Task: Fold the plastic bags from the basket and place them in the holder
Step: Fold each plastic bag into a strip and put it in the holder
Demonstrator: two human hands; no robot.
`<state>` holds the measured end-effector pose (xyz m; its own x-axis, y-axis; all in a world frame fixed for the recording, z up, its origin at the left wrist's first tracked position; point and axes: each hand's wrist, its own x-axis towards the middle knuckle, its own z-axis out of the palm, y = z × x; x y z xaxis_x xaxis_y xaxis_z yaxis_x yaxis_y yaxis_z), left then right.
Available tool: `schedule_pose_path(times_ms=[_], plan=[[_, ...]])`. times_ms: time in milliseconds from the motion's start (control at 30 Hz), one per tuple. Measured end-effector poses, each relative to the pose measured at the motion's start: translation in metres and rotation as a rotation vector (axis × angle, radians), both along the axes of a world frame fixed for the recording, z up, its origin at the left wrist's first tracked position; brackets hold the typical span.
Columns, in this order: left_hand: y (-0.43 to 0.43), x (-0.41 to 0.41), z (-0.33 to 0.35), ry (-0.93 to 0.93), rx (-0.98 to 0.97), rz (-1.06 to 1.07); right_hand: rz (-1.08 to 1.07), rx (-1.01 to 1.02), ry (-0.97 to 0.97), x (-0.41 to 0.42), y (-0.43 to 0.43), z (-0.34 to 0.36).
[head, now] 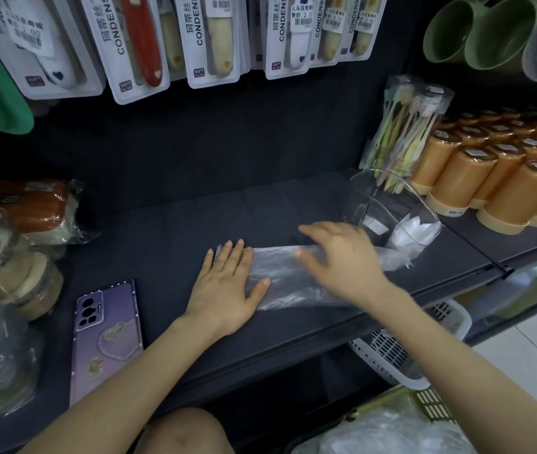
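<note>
Mid-fold — left hand (pixel 228 283) flat, pins plastic bag (pixel 280 276); right hand (pixel 339 260) fingers straight, gripping nothing. Next: fold over.

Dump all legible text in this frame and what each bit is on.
"CONDENSE", "珂蒂丝": hanging toothbrush packs
"SOFT": purple badge at the foot of a pack
"售价 2.00": white price sticker on a pack
Labels on the orange cups: too small to read
Barcode digits: blurred
</note>
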<state>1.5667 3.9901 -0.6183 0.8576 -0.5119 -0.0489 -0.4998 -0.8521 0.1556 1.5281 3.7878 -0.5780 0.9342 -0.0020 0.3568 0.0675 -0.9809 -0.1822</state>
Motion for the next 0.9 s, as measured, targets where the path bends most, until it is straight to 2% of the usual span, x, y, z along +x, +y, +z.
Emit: schedule_pose_path(times_ms=[67, 167, 267, 400, 567, 667, 733, 800, 900], plan=[[-0.006, -0.004, -0.001, -0.006, 0.004, -0.002, 0.085, -0.159, -0.048, -0.009, 0.018, -0.017], [-0.008, -0.006, -0.002, -0.022, 0.006, 0.007, 0.116, -0.269, 0.091, -0.016, 0.025, -0.041], [-0.007, -0.006, -0.001, -0.026, 0.000, 0.019, 0.055, -0.223, 0.253, -0.019, 0.008, -0.041], [-0.007, -0.005, -0.002, -0.026, 0.003, 0.023, -0.021, -0.159, 0.361, -0.029, -0.029, -0.037], [-0.006, -0.005, -0.003, -0.029, 0.007, 0.024, -0.178, -0.126, 0.403, -0.051, -0.072, -0.034], [-0.006, -0.005, -0.003, -0.028, 0.016, 0.032, -0.241, 0.005, 0.462, -0.055, -0.091, -0.028], [-0.006, -0.005, -0.002, -0.024, 0.017, 0.040, -0.256, 0.041, 0.405, -0.056, -0.093, -0.022], [-0.006, -0.006, -0.001, -0.018, 0.020, 0.040, -0.220, -0.004, 0.221, -0.058, -0.084, -0.014], [-0.005, -0.005, -0.002, -0.007, 0.022, 0.038, 0.085, -0.074, -0.052, -0.059, -0.055, -0.012]])
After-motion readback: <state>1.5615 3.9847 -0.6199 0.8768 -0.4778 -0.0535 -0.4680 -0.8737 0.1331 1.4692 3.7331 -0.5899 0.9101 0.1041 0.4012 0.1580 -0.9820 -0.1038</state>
